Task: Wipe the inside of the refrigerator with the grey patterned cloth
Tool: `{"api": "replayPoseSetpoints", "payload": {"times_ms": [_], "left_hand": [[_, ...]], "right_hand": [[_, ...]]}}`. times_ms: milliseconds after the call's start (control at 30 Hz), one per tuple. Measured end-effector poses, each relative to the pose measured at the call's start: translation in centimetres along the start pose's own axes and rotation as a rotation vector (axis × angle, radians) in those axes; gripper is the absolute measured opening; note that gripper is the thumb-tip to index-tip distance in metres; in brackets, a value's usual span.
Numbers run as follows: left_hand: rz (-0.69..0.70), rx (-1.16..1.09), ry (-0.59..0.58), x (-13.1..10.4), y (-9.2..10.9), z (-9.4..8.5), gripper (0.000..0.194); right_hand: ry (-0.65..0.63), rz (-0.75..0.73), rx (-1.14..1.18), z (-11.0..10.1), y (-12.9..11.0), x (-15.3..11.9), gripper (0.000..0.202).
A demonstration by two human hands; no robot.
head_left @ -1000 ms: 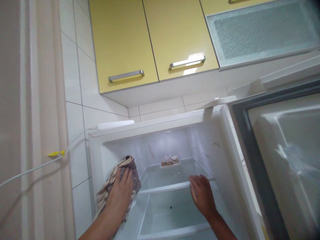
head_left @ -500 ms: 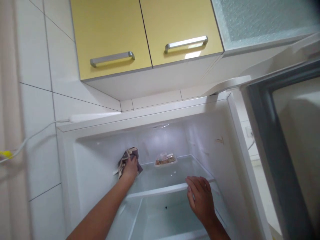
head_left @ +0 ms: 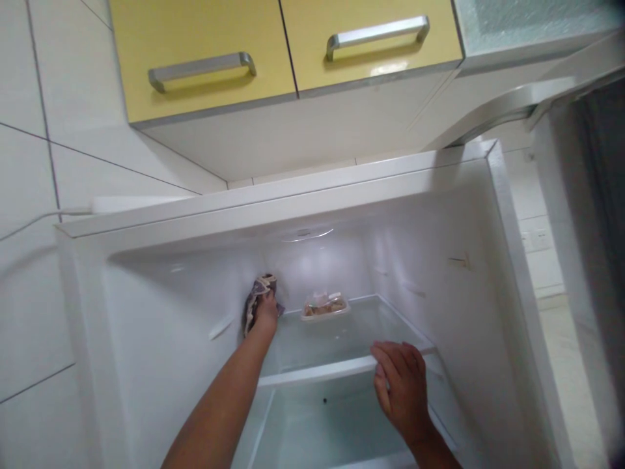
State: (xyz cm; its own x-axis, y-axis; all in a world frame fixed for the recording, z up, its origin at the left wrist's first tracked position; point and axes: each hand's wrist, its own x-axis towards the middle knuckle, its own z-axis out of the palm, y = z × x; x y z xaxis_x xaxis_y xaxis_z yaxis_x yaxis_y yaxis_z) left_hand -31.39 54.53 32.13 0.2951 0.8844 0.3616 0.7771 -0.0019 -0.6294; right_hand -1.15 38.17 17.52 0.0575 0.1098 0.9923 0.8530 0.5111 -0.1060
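Note:
Inside an open fridge, my left hand [head_left: 266, 314] is closed on a dark patterned cloth [head_left: 254, 301] with light trim. It presses the cloth to the left wall near the back corner, above the glass shelf [head_left: 336, 339]. At the front edge of that shelf is my right hand [head_left: 401, 384], its fingers bent over the edge and its thumb lower down. A clear plastic tray [head_left: 325, 309] with brownish food and small pale items sits at the back of the shelf.
Below is another glass level [head_left: 317, 423] bearing a small dark speck. The fridge door [head_left: 581, 247] stands open on the right. Yellow cupboards [head_left: 205, 39] with metal handles hang above the fridge. A white cable [head_left: 34, 223] runs along the tiled wall at left.
My view has come closer to the fridge. My left hand has moved the cloth deeper along the left wall toward the back corner. My right hand stays at the shelf edge.

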Motion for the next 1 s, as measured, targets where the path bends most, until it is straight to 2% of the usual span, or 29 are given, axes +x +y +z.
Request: {"api": "replayPoseSetpoints", "payload": {"times_ms": [200,367,600,733,800,900,1000], "left_hand": [[-0.002,0.078,-0.041,-3.1,0.4,-2.7,0.022],[-0.007,0.066,-0.059,-7.2,0.6,-5.4,0.019],[-0.001,0.062,-0.032,-16.2,0.5,-9.4,0.036],[-0.017,0.049,-0.008,-21.7,-0.4,-10.6,0.050],[-0.022,0.033,0.030,-23.6,-1.3,-11.2,0.053],[-0.041,0.010,0.106,-24.5,-3.2,-13.1,0.051],[-0.088,0.011,0.185,-23.2,-5.0,-16.1,0.048]], "right_hand": [[-0.031,-0.003,0.007,-0.5,-0.3,0.3,0.031],[-0.071,0.000,-0.003,-1.1,-0.5,0.4,0.033],[-0.136,0.033,-0.045,-1.9,-1.2,0.6,0.035],[-0.154,0.035,-0.039,-2.4,-1.4,0.8,0.037],[-0.146,0.026,-0.031,-2.5,-1.4,0.9,0.037],[-0.134,0.016,-0.030,-2.6,-1.4,0.9,0.038],[-0.136,0.021,-0.038,-2.5,-1.4,0.9,0.040]]}}
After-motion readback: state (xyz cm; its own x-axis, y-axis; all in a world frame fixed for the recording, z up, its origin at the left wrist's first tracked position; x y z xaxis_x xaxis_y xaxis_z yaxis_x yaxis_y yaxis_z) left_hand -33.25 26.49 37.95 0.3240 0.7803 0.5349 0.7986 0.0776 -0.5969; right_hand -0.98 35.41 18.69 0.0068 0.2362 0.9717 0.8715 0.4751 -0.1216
